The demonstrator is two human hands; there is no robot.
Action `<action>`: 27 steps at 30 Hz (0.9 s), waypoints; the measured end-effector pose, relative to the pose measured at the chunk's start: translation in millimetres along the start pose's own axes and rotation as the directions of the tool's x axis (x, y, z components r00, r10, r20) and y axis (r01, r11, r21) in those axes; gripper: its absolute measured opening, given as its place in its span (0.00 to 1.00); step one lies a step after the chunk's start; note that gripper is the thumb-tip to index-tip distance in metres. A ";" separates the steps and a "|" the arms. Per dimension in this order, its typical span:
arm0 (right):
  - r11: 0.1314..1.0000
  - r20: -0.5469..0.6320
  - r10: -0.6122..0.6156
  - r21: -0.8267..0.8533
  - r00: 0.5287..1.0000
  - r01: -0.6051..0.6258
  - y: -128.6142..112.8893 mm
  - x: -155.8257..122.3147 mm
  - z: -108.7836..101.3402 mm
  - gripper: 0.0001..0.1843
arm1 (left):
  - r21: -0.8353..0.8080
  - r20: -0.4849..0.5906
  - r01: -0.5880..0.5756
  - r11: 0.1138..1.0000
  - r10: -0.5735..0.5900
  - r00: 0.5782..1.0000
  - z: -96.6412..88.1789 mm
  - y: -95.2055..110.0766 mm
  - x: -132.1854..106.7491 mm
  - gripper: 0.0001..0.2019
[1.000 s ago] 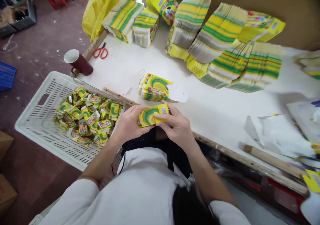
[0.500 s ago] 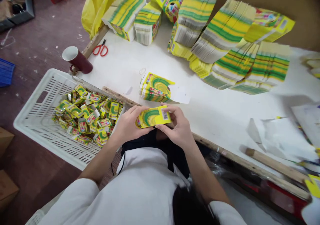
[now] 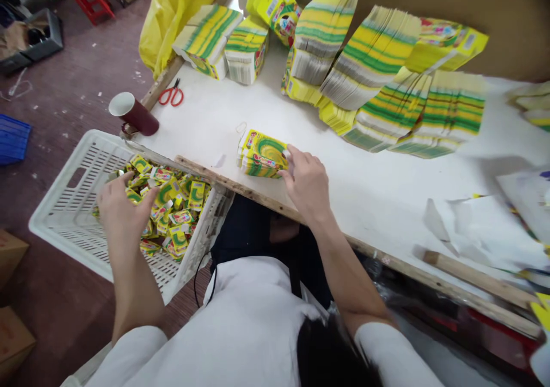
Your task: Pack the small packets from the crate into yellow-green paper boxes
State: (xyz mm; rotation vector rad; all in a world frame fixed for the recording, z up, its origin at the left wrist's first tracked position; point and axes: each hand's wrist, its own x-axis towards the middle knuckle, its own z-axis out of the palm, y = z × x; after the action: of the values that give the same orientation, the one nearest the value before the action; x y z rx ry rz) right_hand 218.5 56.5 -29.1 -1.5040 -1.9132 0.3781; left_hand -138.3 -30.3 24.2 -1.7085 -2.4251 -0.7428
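Observation:
Over the basket hangs my left hand (image 3: 122, 206), its thumb and fingers spread with nothing between them. Below it lie many small yellow-and-green printed boxes (image 3: 180, 218), some with white flaps sticking out. A short stack of flattened cartons (image 3: 263, 152) in the same print rests on the white table near its front edge. My right hand (image 3: 307, 180) is at the right end of that stack, thumb and fingers pinching a carton's end. The fingers hide how many cartons are in the pinch.
The white plastic basket (image 3: 64, 203) stands left of the table (image 3: 369, 198). Beyond it are a maroon mug (image 3: 140, 117) and red-handled scissors (image 3: 172, 94). Bundles of flattened cartons (image 3: 373, 54) line the back. A wooden strip (image 3: 476, 278) and white paper (image 3: 490, 232) lie at right.
My left hand has moved left from the table edge to above the basket and opened; the box both hands held has left them. My right hand has moved up to the carton stack.

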 end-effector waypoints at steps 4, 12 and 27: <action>0.999 -0.020 -0.025 -0.032 0.999 0.025 -5.6 -3.1 0.4 0.22 | -0.437 0.344 0.058 0.898 0.108 0.933 29.5 41.6 -21.7 0.24; 0.999 0.051 -0.004 -0.044 0.999 0.006 -2.7 2.8 5.0 0.25 | -0.759 0.547 0.179 0.626 0.464 0.697 74.5 129.8 -51.7 0.22; 0.624 0.267 -0.076 0.764 0.961 -0.163 -62.5 -62.9 0.8 0.28 | -0.880 0.379 0.379 0.288 -0.058 0.924 86.2 172.9 -64.4 0.36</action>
State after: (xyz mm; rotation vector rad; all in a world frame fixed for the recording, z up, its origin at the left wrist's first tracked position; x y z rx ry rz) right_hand 178.6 -21.0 -12.7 -0.9104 -1.5432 1.3248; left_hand 59.8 -4.1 -14.9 -1.7459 -2.5482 -2.6023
